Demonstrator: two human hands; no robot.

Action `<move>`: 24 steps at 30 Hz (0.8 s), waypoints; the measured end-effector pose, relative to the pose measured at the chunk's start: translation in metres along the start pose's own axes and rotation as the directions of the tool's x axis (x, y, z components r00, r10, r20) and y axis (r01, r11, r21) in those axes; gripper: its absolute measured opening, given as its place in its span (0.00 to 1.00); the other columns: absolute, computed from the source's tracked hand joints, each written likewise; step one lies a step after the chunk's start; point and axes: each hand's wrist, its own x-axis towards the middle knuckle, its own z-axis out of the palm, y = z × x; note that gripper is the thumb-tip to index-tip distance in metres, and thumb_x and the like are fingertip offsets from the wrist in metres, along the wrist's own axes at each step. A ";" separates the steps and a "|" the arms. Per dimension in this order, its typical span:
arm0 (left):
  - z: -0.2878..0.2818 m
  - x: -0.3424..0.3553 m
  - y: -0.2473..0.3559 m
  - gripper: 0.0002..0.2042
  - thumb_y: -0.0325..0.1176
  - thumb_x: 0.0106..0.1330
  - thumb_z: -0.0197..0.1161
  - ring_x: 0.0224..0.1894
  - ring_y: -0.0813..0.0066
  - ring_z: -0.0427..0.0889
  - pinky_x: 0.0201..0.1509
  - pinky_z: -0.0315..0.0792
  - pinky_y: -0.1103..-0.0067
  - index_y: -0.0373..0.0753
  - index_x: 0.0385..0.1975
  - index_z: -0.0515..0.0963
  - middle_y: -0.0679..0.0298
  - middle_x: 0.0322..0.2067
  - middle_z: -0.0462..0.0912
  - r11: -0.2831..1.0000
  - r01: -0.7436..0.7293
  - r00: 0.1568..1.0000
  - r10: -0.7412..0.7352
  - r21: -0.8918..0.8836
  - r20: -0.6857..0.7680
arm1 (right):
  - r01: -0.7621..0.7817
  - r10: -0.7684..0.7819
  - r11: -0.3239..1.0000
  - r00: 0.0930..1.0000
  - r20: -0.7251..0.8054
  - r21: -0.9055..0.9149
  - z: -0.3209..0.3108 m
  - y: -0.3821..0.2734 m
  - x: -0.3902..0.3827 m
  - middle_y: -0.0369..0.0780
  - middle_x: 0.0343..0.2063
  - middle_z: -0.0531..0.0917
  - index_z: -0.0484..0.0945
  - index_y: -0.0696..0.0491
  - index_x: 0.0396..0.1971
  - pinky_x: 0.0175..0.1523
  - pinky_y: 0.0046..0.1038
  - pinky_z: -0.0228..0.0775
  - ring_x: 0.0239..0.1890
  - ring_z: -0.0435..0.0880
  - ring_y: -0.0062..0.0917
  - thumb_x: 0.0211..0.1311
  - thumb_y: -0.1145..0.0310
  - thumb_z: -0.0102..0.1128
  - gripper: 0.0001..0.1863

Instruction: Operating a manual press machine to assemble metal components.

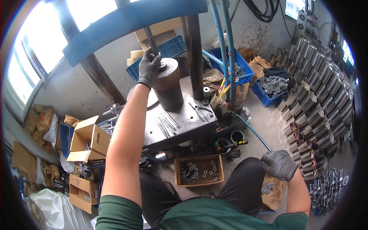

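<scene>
Separately at the hands [149, 69] [281, 165]: cylinder [168, 88], lever [253, 132]

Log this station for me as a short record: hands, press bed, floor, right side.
Left hand: gloved hand at the top of the metal cylinder, near the metal rod's lower end; grip partly hidden
Right hand: gloved hand closed around the end of the blue lever
Press bed: loose thin rods and pliers, right of the rods
Floor: wooden tray of small round parts, in front of the press
Right side: stacked metal tubes; blue crate of metal parts
</scene>
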 end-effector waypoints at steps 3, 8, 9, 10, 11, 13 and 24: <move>0.004 -0.003 -0.001 0.15 0.22 0.70 0.58 0.37 0.78 0.79 0.44 0.84 0.78 0.41 0.56 0.75 0.65 0.39 0.78 0.971 0.083 0.996 -0.080 -0.222 0.026 | -0.014 0.015 1.000 1.000 -0.014 0.008 0.002 0.001 -0.001 0.48 0.32 0.88 0.86 0.51 0.37 0.45 0.46 0.81 0.37 0.88 0.46 0.58 0.61 0.63 0.12; -0.009 0.009 -0.015 0.14 0.20 0.66 0.55 0.39 0.76 0.79 0.44 0.83 0.77 0.41 0.49 0.76 0.65 0.39 0.80 0.951 0.047 0.999 -0.041 -0.307 0.025 | -0.011 0.011 1.000 1.000 -0.016 -0.007 0.000 -0.002 0.001 0.47 0.31 0.88 0.86 0.51 0.37 0.45 0.45 0.80 0.36 0.88 0.45 0.59 0.60 0.63 0.12; -0.007 0.009 -0.015 0.14 0.20 0.67 0.54 0.40 0.76 0.80 0.44 0.83 0.77 0.41 0.49 0.77 0.64 0.40 0.80 0.932 0.071 0.997 -0.056 -0.356 0.052 | -0.005 0.005 1.000 1.000 -0.016 -0.016 -0.002 -0.003 0.001 0.47 0.31 0.88 0.86 0.51 0.37 0.45 0.45 0.81 0.36 0.88 0.45 0.59 0.60 0.63 0.12; -0.007 0.008 -0.016 0.14 0.20 0.67 0.54 0.40 0.76 0.80 0.44 0.83 0.77 0.41 0.49 0.77 0.64 0.40 0.80 0.931 0.074 0.997 -0.058 -0.357 0.054 | 0.001 -0.001 1.000 1.000 -0.016 -0.025 -0.003 -0.003 0.002 0.47 0.31 0.88 0.86 0.51 0.37 0.45 0.45 0.81 0.36 0.88 0.45 0.59 0.60 0.63 0.12; -0.007 0.008 -0.015 0.13 0.20 0.68 0.54 0.41 0.76 0.81 0.45 0.83 0.78 0.40 0.50 0.77 0.64 0.41 0.81 0.948 0.055 0.997 -0.038 -0.313 0.060 | -0.001 0.001 1.000 1.000 -0.014 -0.025 -0.003 -0.002 0.002 0.47 0.31 0.88 0.86 0.51 0.37 0.45 0.45 0.81 0.36 0.88 0.45 0.59 0.60 0.63 0.12; -0.008 0.009 -0.017 0.13 0.21 0.69 0.55 0.41 0.76 0.81 0.46 0.83 0.79 0.40 0.51 0.77 0.64 0.41 0.82 0.963 0.034 0.998 -0.017 -0.268 0.065 | 0.020 -0.020 0.999 1.000 0.002 -0.042 -0.003 -0.001 0.002 0.47 0.31 0.88 0.87 0.50 0.38 0.45 0.45 0.81 0.36 0.88 0.45 0.58 0.60 0.63 0.13; -0.009 0.008 -0.012 0.08 0.29 0.73 0.58 0.40 0.78 0.81 0.47 0.80 0.80 0.40 0.49 0.78 0.66 0.40 0.82 0.988 0.074 0.992 -0.059 -0.139 0.109 | 0.057 -0.048 0.998 0.976 -0.211 0.034 -0.021 0.004 0.013 0.46 0.38 0.87 0.85 0.52 0.45 0.46 0.43 0.80 0.39 0.88 0.45 0.57 0.70 0.61 0.15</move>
